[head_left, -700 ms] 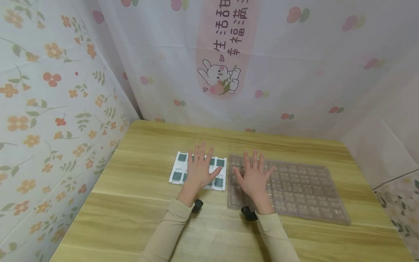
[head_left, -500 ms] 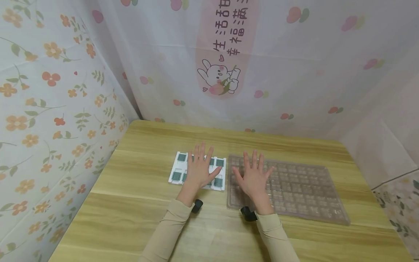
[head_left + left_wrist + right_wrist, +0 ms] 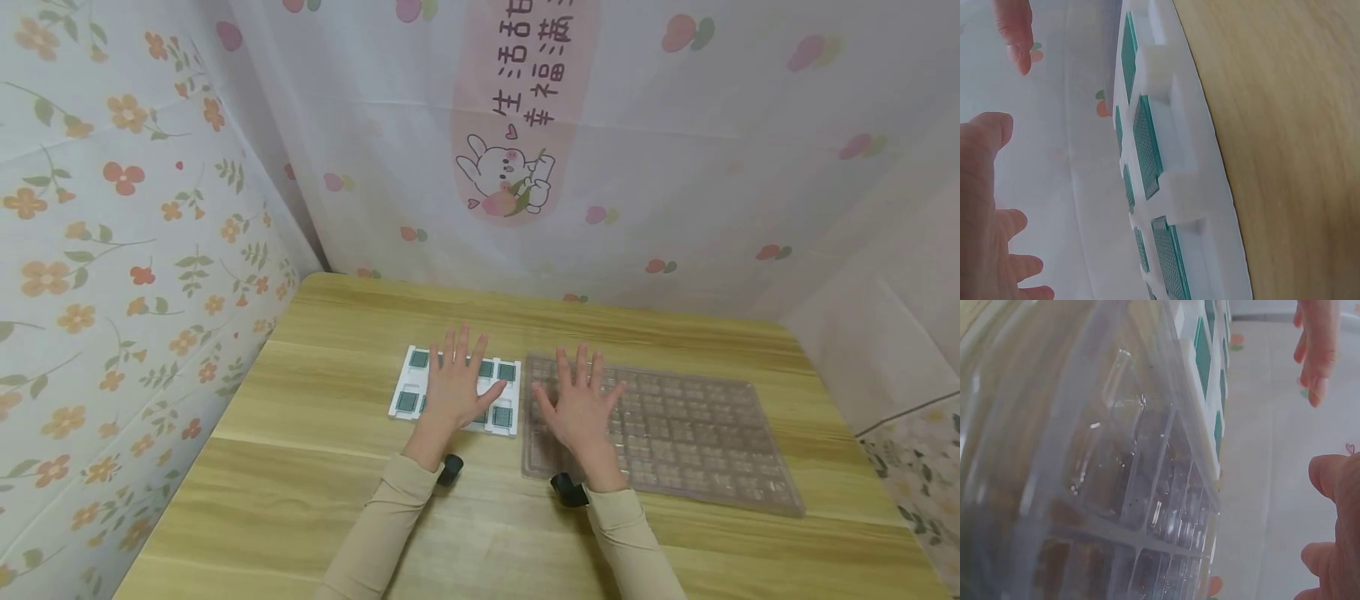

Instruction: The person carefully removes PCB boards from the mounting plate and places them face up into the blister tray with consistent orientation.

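My left hand [image 3: 453,393] is spread flat above a white tray [image 3: 415,381] that holds several green square chips [image 3: 502,416], laid in two rows. Its palm and fingers cover the tray's middle chips in the head view. To the right, my right hand [image 3: 582,414] spreads its fingers over the left part of a clear plastic tray [image 3: 697,433] with many small compartments. Both wrist views show a gap between the hands and the trays, and neither hand holds anything. Fine grid marks show on the chips [image 3: 1145,140] in the left wrist view.
The two trays lie side by side on a wood-grain table [image 3: 300,467], a narrow gap between them. A patterned curtain [image 3: 360,167] hangs behind the table, and a floral one [image 3: 112,333] along its left. Black wrist cameras [image 3: 570,490] sit below both hands.
The head view has shifted very slightly, so curtain and table sit a few pixels further right. Both hands keep the same spread pose over the trays, which have not moved.
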A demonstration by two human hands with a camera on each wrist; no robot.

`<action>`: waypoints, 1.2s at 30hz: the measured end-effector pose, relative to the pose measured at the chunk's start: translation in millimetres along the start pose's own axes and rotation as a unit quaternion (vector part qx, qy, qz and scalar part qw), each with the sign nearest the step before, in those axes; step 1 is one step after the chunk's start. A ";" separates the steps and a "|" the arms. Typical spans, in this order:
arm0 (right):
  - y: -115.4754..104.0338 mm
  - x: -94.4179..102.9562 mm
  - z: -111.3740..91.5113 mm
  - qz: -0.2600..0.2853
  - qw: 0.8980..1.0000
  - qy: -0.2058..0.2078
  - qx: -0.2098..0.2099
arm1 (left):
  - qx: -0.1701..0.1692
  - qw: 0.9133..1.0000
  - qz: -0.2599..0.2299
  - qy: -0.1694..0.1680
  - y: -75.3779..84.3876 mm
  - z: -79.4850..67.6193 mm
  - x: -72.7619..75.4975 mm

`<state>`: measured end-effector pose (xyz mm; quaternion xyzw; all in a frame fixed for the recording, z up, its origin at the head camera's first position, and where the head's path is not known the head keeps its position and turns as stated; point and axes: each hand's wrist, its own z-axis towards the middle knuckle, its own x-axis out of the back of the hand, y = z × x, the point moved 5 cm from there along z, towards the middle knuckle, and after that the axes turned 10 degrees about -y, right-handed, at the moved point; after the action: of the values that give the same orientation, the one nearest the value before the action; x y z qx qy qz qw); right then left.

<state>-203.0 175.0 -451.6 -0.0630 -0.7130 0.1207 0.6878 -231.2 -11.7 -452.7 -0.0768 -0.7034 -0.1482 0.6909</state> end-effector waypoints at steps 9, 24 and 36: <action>-5.9 -5.7 0.5 -0.037 0.999 0.004 0.007 | -0.004 1.000 -0.014 0.022 -10.6 -1.7 1.0; -27.2 -10.4 -0.1 0.012 0.989 0.082 0.121 | 0.031 0.992 -0.092 0.082 -70.5 -13.5 -5.9; -41.1 -16.5 -3.0 0.024 0.977 0.103 0.182 | 0.074 0.941 -0.314 0.104 -105.1 -24.7 -8.8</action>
<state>-196.1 131.5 -456.9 0.0345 -0.6023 0.2579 0.7547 -240.3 -117.9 -472.2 0.2156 -0.6247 -0.3123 0.6824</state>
